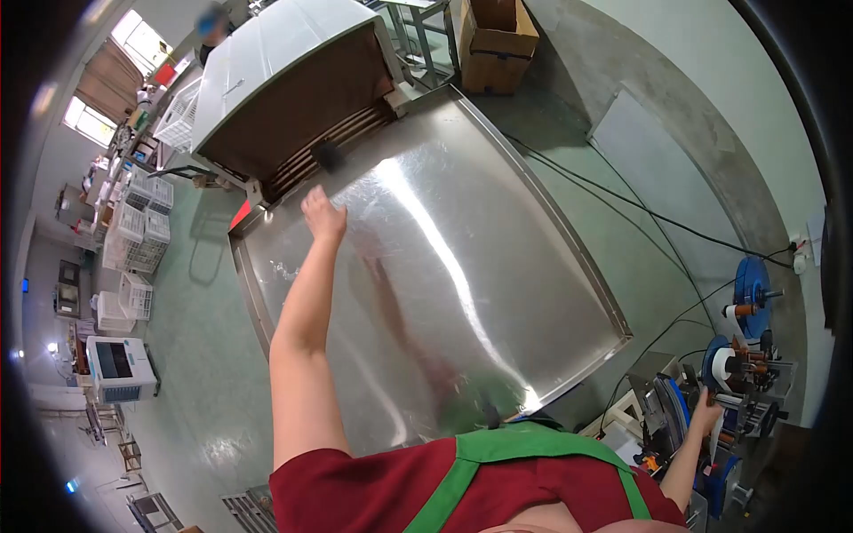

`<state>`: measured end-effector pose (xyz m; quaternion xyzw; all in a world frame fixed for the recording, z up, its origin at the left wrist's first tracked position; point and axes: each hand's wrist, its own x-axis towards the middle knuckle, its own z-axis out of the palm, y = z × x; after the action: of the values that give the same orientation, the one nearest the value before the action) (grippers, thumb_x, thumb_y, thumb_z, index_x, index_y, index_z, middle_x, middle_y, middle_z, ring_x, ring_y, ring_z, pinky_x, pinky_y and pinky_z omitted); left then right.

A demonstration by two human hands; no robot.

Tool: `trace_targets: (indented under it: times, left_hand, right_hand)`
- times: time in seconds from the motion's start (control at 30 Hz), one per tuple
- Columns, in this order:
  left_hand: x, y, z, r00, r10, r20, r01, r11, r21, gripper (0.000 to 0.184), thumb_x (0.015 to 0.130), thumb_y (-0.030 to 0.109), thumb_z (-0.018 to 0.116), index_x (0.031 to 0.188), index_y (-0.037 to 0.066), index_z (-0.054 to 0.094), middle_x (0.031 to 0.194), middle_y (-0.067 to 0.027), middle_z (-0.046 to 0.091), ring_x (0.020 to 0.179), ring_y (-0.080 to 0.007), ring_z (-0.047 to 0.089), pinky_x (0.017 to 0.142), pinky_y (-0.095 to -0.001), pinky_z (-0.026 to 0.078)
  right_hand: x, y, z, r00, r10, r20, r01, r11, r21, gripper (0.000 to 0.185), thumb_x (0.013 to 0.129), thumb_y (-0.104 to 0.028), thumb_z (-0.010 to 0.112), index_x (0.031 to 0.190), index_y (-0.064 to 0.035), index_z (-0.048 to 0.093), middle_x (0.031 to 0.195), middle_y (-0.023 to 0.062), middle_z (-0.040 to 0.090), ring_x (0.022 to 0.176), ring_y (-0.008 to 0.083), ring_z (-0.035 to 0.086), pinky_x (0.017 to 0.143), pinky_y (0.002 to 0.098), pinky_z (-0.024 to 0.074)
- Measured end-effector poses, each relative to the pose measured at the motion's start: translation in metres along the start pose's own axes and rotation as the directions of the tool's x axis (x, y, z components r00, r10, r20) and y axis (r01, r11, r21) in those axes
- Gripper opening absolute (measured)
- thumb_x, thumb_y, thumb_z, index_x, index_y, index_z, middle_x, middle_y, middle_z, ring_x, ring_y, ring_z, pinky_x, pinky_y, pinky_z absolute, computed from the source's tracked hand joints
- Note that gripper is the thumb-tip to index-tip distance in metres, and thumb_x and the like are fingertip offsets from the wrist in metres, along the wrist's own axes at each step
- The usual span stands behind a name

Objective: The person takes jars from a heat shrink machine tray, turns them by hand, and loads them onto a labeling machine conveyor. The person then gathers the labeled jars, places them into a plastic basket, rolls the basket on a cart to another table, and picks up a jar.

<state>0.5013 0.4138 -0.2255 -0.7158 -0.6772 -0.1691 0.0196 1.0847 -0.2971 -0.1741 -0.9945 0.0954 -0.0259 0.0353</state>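
Observation:
My left hand reaches far out over a shiny metal tabletop with raised edges. Its fingers point toward a small dark block at the mouth of a large white-topped machine. A short gap separates the fingertips from the block, and the hand looks empty with its thumb apart. At the lower right, my right hand is at a machine with reels, just below a white roll. Its fingers are partly hidden there, and I cannot make out what they grip.
A brown curtain and metal rollers line the big machine's opening. A cardboard box stands behind. Black cables cross the floor at right. White crates and a white wheeled unit stand at left. A person is beyond the machine.

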Motion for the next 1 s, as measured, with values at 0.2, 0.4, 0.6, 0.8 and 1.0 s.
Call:
trace_targets:
  times: [0.2, 0.4, 0.6, 0.8, 1.0]
  left_hand:
    - [0.101, -0.004, 0.028, 0.994, -0.041, 0.105, 0.025, 0.988, 0.15, 0.085, 0.073, 0.023, 0.078, 0.143, 0.007, 0.032, 0.152, -0.0079, 0.029, 0.14, -0.0281, 0.025, 0.107, -0.0443, 0.034]
    - [0.164, -0.004, 0.064, 0.992, 0.02, 0.124, -0.048, 0.973, 0.227, 0.09, 0.07, 0.021, 0.078, 0.144, 0.008, 0.03, 0.151, -0.008, 0.029, 0.14, -0.0269, 0.026, 0.107, -0.0452, 0.034]
    - [0.161, 0.018, 0.057, 0.967, -0.101, 0.233, 0.007, 0.927, 0.375, 0.09, 0.059, 0.036, 0.086, 0.135, 0.009, 0.045, 0.133, -0.0114, 0.047, 0.126, -0.0274, 0.042, 0.1, -0.0429, 0.04]
    - [0.118, 0.012, 0.038, 0.963, -0.037, 0.266, -0.023, 0.976, 0.216, 0.081, 0.053, 0.031, 0.089, 0.121, 0.009, 0.051, 0.122, -0.0124, 0.056, 0.118, -0.0305, 0.048, 0.097, -0.0445, 0.042]
    - [-0.035, 0.06, -0.001, 0.92, 0.235, 0.314, 0.201, 0.404, -0.892, 0.076, 0.055, 0.005, 0.087, 0.12, 0.006, 0.046, 0.114, -0.0077, 0.058, 0.107, -0.0189, 0.056, 0.092, -0.0325, 0.047]
  right_hand:
    - [-0.092, 0.028, -0.01, 0.862, -0.469, -0.19, 0.494, 0.862, 0.111, 0.044, 0.086, -0.014, 0.061, 0.123, 0.0042, 0.045, 0.119, 0.0244, 0.05, 0.113, 0.0386, 0.047, 0.096, 0.0455, 0.0377]
    - [-0.209, -0.003, 0.007, 0.782, -0.556, 0.281, 0.521, 0.831, 0.195, 0.044, 0.076, -0.002, 0.062, 0.118, -0.0017, 0.047, 0.113, 0.0182, 0.05, 0.108, 0.033, 0.05, 0.09, 0.0407, 0.0422]
    - [-0.254, -0.044, 0.002, 0.676, -0.609, 0.415, 0.504, 0.793, 0.341, 0.044, 0.076, -0.003, 0.063, 0.117, 0.0002, 0.049, 0.115, 0.0174, 0.051, 0.108, 0.0297, 0.051, 0.082, 0.0358, 0.0487]
    - [-0.259, -0.086, -0.008, 0.669, -0.629, 0.396, 0.381, 0.747, 0.545, 0.043, 0.079, -0.004, 0.062, 0.12, -0.0002, 0.051, 0.12, 0.0158, 0.053, 0.112, 0.0266, 0.053, 0.086, 0.0346, 0.0487]
    - [-0.284, -0.139, -0.024, 0.446, -0.828, 0.342, 0.369, 0.517, 0.772, 0.045, 0.078, -0.004, 0.064, 0.122, -0.0023, 0.052, 0.122, 0.0131, 0.054, 0.112, 0.023, 0.054, 0.089, 0.0342, 0.0477]
